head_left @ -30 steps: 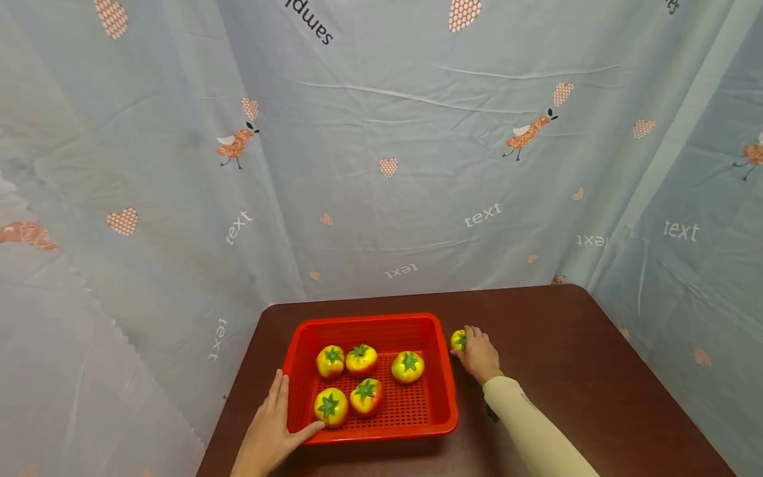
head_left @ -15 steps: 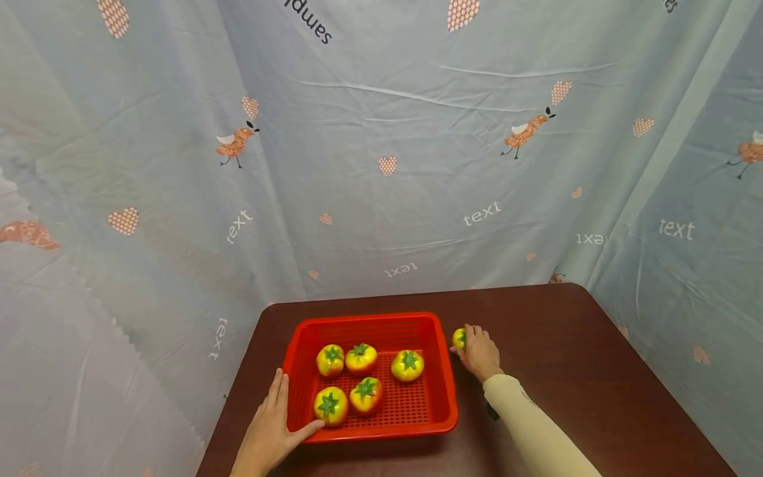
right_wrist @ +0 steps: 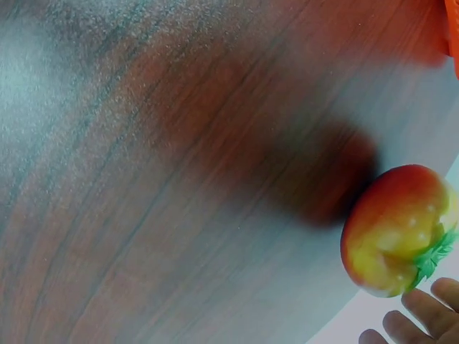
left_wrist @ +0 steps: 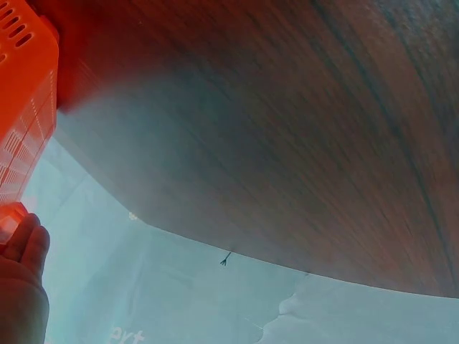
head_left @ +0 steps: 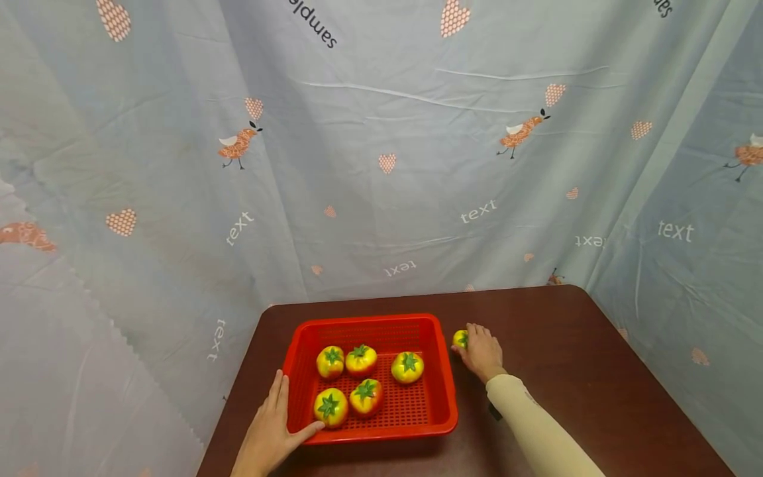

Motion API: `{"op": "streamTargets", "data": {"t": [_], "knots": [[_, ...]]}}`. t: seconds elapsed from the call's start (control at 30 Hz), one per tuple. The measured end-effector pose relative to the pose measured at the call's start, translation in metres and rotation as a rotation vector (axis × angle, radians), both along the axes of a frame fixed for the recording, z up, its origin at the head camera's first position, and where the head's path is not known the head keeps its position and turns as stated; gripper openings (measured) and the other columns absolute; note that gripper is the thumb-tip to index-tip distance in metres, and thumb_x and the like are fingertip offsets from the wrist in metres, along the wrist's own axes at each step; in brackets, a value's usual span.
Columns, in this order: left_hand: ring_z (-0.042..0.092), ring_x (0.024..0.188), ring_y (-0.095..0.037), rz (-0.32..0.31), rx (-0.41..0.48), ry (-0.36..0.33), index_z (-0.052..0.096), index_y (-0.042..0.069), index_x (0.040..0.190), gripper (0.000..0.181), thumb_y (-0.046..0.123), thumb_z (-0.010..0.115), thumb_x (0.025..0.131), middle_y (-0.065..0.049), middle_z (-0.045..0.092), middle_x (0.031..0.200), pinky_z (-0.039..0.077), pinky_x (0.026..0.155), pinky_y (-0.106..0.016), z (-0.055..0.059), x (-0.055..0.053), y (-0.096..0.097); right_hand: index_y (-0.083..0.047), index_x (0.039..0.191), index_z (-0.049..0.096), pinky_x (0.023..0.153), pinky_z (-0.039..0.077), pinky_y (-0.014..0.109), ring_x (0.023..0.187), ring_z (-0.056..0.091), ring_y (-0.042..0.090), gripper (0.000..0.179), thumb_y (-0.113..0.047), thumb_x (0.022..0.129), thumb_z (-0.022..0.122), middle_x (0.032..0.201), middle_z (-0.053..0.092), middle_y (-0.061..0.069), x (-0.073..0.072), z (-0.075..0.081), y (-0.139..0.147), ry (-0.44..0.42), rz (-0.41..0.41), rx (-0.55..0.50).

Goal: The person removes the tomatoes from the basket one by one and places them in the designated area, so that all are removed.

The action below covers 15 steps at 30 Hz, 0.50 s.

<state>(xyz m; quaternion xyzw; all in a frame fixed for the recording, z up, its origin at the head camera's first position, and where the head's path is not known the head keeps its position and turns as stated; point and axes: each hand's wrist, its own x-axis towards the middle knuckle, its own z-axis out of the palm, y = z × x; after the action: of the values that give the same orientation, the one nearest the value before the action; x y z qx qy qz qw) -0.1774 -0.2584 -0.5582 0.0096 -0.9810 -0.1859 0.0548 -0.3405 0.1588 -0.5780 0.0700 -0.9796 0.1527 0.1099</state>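
Note:
My left hand (head_left: 267, 424) lies against the near left corner of a red plastic basket (head_left: 381, 435), fingers straight along its left side and thumb stretched over the front rim. In the left wrist view the fingertips (left_wrist: 34, 240) meet the basket's edge. Inside the basket sit several red-and-yellow tomatoes (head_left: 408, 368) with green leafy tops. Just beyond the basket's right side, my right hand (head_left: 481, 352) grips another such tomato (head_left: 459, 338), partly hidden by the fingers. The right wrist view shows this tomato (right_wrist: 398, 233) tilted, with fingertips (right_wrist: 423, 304) by its green top.
The basket stands on a dark brown wooden table (head_left: 572, 351), which extends well to the right of my right hand. A pale grey-blue printed curtain (head_left: 381, 132) hangs behind the table and along both sides.
My right hand has shifted very slightly to the right, with the tomato. The left hand, the basket and the tomatoes in it have stayed where they were.

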Motion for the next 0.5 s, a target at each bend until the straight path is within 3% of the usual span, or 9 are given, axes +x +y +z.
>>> {"op": "streamTargets", "data": {"t": [0.5], "knots": [[0.043,0.129,-0.054,-0.001,-0.010,-0.002,0.019,-0.010,0.151,0.122,0.074,0.063,0.076,-0.027,0.012,0.161,0.041,0.099,-0.067,0.000,0.000,-0.001,0.006,0.137,0.049,0.103,0.044,0.055,0.125,0.052,0.040,0.067,-0.038,0.090,0.068,0.136,0.055,0.024,-0.002,0.021,-0.013,0.041,0.055,-0.037]]}}
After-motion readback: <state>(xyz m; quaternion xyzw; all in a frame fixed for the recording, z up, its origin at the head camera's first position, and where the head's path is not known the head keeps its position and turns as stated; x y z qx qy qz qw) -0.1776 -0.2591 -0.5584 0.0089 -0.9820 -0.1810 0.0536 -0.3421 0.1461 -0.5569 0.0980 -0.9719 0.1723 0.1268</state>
